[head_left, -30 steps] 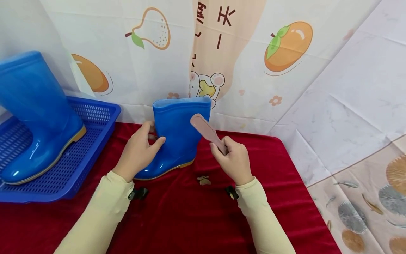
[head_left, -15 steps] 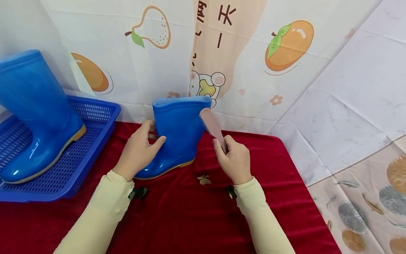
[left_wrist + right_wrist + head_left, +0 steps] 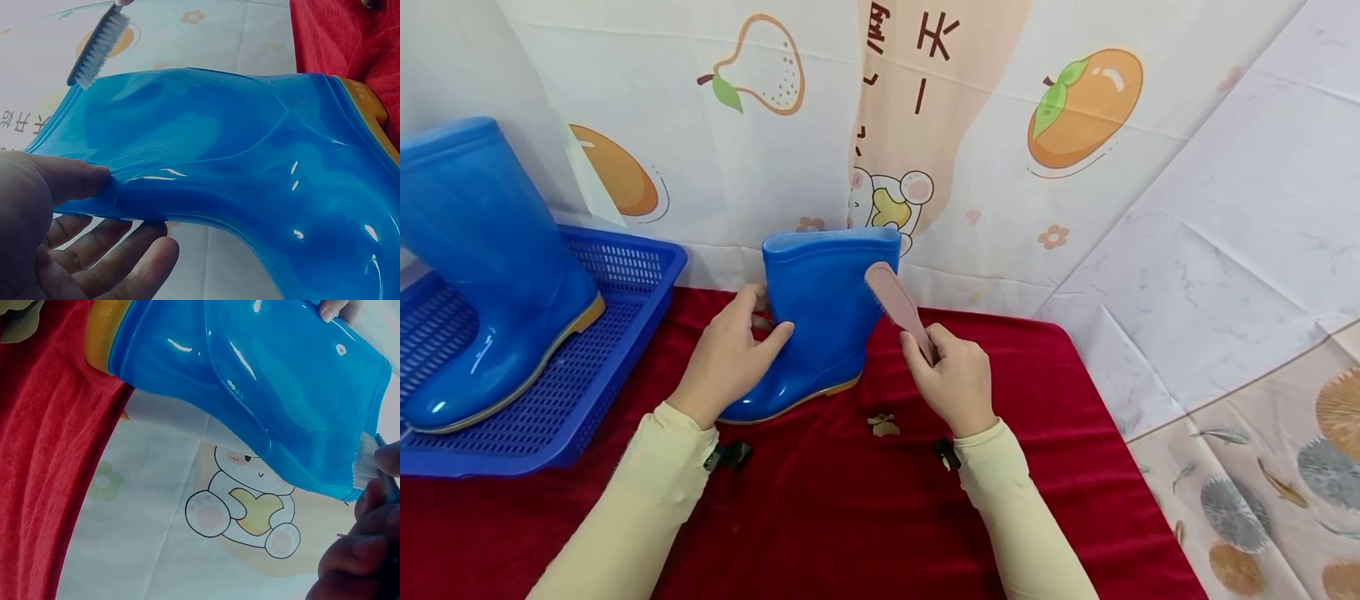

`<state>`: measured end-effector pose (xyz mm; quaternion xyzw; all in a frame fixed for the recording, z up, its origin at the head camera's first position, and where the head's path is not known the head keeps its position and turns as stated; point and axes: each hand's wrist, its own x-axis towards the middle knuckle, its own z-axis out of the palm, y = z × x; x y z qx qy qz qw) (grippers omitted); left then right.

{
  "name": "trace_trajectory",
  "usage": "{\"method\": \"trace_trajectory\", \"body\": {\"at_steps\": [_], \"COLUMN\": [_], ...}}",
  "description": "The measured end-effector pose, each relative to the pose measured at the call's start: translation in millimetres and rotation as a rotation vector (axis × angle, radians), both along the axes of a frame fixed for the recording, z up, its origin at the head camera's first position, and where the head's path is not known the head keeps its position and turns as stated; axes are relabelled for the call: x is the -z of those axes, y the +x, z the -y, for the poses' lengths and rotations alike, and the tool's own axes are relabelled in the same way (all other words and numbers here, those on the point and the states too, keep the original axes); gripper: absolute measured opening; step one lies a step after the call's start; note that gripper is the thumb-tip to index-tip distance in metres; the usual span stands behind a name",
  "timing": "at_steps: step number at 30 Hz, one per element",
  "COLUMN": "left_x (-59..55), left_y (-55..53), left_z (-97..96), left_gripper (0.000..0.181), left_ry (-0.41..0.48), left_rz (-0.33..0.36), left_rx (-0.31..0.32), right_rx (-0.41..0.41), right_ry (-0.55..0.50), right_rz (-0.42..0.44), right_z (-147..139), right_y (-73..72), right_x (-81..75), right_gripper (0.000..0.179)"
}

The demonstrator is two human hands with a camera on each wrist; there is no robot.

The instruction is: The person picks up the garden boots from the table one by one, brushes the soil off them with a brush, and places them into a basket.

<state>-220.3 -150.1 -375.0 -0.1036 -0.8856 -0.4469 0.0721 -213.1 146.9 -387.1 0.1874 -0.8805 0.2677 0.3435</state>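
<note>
A blue rain boot (image 3: 823, 300) with a yellow sole stands upright on the red cloth. My left hand (image 3: 726, 358) holds the front of its shaft, thumb (image 3: 81, 178) on the near side and fingers curled behind. In my right hand (image 3: 955, 379) is a pink-backed scrub brush (image 3: 891, 296), gripped by its handle. Its pale bristles (image 3: 364, 461) are right at the shaft's rear edge near the top in the right wrist view. The left wrist view shows the brush (image 3: 100, 47) at that same upper edge. The palm side of my right hand is hidden from the head view.
On the left, a second blue rain boot (image 3: 490, 275) stands in a blue perforated basket (image 3: 568, 433). A printed white curtain (image 3: 970, 275) hangs right behind the boots. The red cloth (image 3: 850, 517) has a small beige patterned patch (image 3: 882, 425) near the boot.
The brush head has swung up and right against the boot's rear edge, then slightly back down and left. My left hand and the boot have stayed in place.
</note>
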Motion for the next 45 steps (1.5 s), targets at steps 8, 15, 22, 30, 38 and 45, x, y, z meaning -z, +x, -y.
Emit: {"method": "trace_trajectory", "body": {"at_steps": [8,15,22,30,38,45], "left_x": [2.8,1.5,-0.3,13.7,19.8,24.0], "left_y": [-0.8,0.0,1.8,-4.8,-3.9,-3.2], "left_z": [0.7,0.8,-2.2,-3.0,-4.5,-14.1], "left_gripper": [0.059,0.058,0.059,0.070,0.059,0.047], "left_ry": [-0.001,0.002,0.024,-0.001,0.008,0.042], "left_rz": [-0.002,-0.003,-0.018,0.001,-0.034,-0.099], "left_rx": [0.001,0.004,0.018,0.072,0.021,-0.025], "right_rx": [-0.005,0.003,0.001,-0.010,-0.015,0.045], "right_ry": [-0.001,0.003,-0.006,-0.012,-0.035,-0.043], "right_rz": [0.016,0.013,0.024,0.017,0.011,0.040], "right_z": [0.8,1.7,-0.5,1.4,0.0,-15.8], "right_y": [0.4,0.7,2.9,1.8,2.1,0.4], "right_x": [1.0,1.4,1.5,1.1,-3.5,-6.6], "right_gripper": [0.044,0.045,0.044,0.044,0.044,0.046]}}
